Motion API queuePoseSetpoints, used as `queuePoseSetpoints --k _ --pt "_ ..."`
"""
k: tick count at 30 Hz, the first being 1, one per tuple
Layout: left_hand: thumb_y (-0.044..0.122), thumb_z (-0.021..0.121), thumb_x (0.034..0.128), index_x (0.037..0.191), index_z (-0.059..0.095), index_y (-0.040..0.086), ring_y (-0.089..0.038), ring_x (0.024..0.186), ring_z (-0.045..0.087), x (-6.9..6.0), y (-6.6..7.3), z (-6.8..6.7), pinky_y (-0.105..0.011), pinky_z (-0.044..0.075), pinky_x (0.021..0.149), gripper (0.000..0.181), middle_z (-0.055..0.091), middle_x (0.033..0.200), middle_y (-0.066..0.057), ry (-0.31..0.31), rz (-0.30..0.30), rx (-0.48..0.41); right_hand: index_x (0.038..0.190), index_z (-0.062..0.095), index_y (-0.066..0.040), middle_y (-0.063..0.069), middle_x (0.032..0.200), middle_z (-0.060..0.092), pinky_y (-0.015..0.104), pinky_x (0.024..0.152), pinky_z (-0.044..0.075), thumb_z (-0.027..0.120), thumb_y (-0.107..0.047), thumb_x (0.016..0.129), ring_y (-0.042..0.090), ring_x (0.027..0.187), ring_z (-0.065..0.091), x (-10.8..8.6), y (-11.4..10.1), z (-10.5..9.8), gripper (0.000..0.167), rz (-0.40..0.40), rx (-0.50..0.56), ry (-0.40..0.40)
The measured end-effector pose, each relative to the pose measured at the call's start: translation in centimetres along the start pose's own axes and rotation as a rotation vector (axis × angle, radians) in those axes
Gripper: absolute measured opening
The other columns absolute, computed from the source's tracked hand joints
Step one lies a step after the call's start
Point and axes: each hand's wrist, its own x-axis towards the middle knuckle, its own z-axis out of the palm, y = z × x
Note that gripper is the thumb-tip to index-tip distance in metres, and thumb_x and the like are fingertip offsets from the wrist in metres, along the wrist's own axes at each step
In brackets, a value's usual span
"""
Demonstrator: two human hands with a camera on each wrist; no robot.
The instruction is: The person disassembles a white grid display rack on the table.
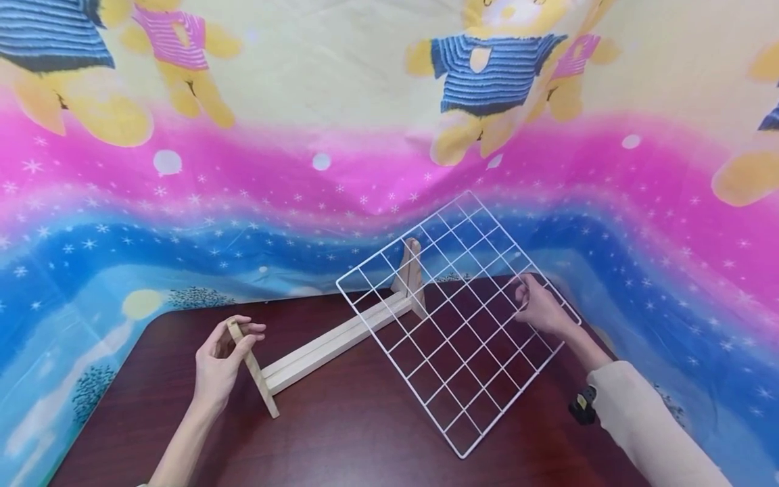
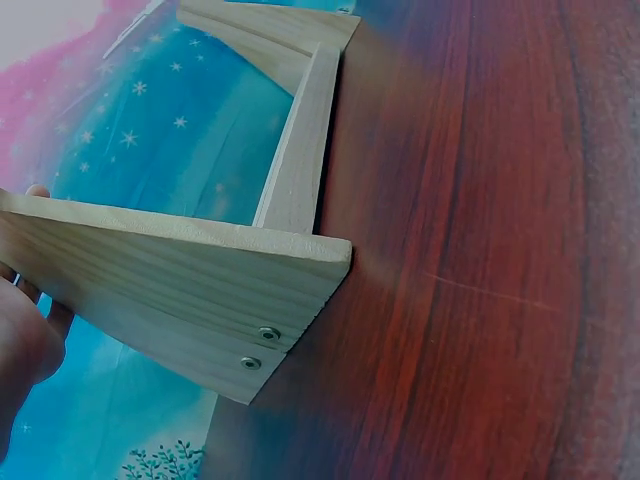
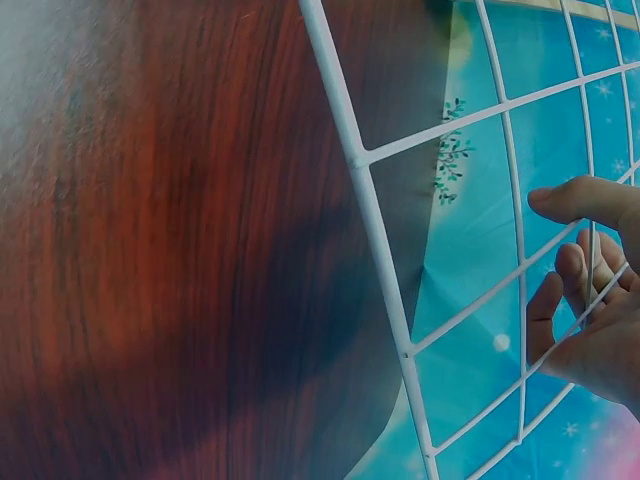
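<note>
A wooden stand has two upright end pieces joined by a long bar (image 1: 341, 341) low between them. My left hand (image 1: 222, 358) grips the top of the near end piece (image 1: 258, 379), which in the left wrist view shows as a board (image 2: 190, 290) with two screws. The far end piece (image 1: 412, 270) stands partly behind a white wire grid (image 1: 450, 338). My right hand (image 1: 541, 308) holds that grid near its right side, raised and tilted; in the right wrist view the fingers (image 3: 575, 275) curl around its wires.
The dark red-brown table (image 1: 365, 433) lies under the stand. Behind and at both sides hangs a cloth (image 1: 292, 182) printed with bears and snowflakes. A small black device (image 1: 583, 406) sits at the right wrist.
</note>
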Motion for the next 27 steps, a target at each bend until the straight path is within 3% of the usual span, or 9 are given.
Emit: queuePoseSetpoints --k 17,27 --pt "-0.013 0.060 0.0886 0.118 0.053 -0.013 -0.021 0.084 0.070 -0.8 0.6 0.5 -0.026 0.054 0.081 0.030 0.071 0.096 -0.012 0.110 0.041 -0.011 0.118 0.041 0.005 0.019 0.090 0.050 0.027 0.062 0.047 0.071 0.016 0.064 0.022 0.074 0.049 -0.8 0.7 0.3 0.062 -0.005 0.040 -0.105" --pt "-0.016 0.059 0.0869 0.117 0.053 -0.014 -0.022 0.083 0.070 -1.6 0.8 0.3 -0.025 0.053 0.081 0.030 0.072 0.094 -0.012 0.169 0.053 -0.027 0.120 0.044 0.006 0.015 0.087 0.049 0.029 0.061 0.045 0.070 0.014 0.066 0.020 0.071 0.048 -1.6 1.5 1.0 0.061 -0.033 0.030 -0.162"
